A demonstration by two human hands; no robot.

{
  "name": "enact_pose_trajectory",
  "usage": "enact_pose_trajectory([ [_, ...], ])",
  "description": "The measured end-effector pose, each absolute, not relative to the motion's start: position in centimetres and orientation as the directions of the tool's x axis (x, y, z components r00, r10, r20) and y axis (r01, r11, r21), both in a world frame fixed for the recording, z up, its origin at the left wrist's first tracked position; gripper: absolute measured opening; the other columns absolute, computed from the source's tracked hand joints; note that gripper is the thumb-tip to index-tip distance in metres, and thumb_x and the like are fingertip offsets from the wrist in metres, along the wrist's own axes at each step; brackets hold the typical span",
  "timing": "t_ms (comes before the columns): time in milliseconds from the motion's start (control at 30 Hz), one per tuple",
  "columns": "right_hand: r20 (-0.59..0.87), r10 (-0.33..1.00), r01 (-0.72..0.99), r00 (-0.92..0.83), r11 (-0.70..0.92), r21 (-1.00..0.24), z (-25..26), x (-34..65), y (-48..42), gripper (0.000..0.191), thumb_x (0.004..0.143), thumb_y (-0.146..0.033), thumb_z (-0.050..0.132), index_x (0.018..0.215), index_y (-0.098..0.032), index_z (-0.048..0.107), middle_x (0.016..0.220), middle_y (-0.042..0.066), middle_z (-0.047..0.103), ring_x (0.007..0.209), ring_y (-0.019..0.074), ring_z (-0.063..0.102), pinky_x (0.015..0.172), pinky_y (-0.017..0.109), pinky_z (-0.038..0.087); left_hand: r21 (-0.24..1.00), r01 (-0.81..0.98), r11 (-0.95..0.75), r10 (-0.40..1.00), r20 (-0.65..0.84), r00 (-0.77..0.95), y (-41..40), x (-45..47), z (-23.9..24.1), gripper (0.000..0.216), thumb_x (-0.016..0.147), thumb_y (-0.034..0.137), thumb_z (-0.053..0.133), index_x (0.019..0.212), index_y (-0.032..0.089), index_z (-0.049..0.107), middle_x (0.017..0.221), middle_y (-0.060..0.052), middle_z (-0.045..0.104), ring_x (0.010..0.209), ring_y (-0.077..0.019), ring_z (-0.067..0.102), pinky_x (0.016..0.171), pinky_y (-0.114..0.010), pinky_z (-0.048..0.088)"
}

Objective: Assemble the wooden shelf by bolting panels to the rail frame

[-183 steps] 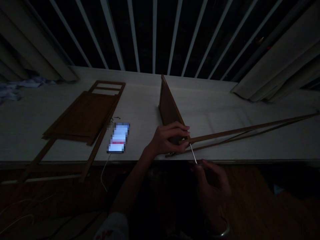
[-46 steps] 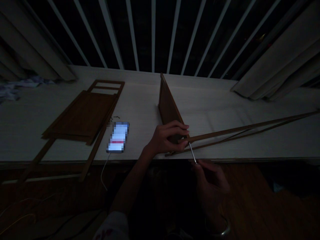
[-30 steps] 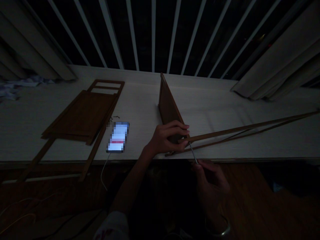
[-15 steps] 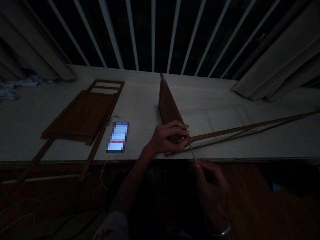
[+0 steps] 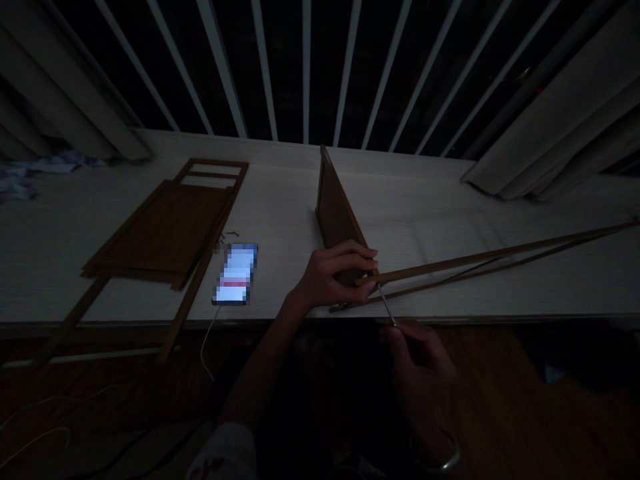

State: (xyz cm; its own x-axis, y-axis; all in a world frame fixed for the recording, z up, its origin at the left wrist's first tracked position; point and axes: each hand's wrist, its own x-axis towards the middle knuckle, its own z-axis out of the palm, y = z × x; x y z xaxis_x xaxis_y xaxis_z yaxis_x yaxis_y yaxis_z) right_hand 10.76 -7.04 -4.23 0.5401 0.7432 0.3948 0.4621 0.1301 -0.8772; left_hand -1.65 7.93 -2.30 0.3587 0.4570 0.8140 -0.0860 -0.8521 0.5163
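Very dim and underexposed; the phone screen [image 5: 235,275] glows brightest, the floor falls into black shadow, and straight lines bow at the edges

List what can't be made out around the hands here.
Head view:
- Tip of the thin metal tool: hidden behind the left hand at the upright panel.
- Grip of the right hand: deep shadow, tool handle unseen.
- Screen of the phone: pixelated.
- Far end of the long slats: cut off by the right edge.
- The small hardware beside the phone: too small.
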Motion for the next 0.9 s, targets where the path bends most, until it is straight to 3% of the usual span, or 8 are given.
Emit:
enact_pose_trajectory([
  [900,0.400,0.777,0.501,0.487,0.127,-0.856,-4.05,10.90,-7.09,0.008,0.072,-0.026,0.067,0.074,-0.019,0.065,0.063,0.000,0.066,0.056,0.0128,0.060,0.053,0.025,0.049,0.518,-0.092,-0.850,0.455,0.812,0.367,8.12,-1.71,-2.75,0.027,0.065,0.019,0.068,0.091,0.014,0.063,0.097,-0.007,0.064,0.086,-0.0118,0.063,0.074,-0.025,0.054],
])
